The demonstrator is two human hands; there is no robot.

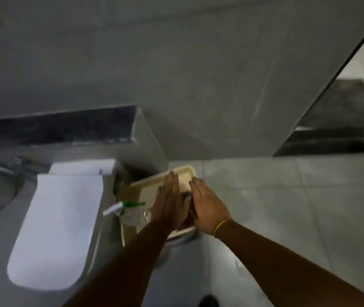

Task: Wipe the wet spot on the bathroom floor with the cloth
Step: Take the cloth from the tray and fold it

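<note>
At frame centre our left hand (169, 202) and right hand (207, 207) hover, fingers flat and empty, over the beige plastic tray (183, 173) — the dark crumpled cloth (187, 197) lies between them, equally near both.

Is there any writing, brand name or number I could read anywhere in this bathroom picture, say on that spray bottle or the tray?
None can be read.
Spray bottle: clear, with a green and white nozzle; any label is too blurred to tell.
Tray: plain beige, no print visible.
Toilet lid: plain white, no marking visible.
</note>
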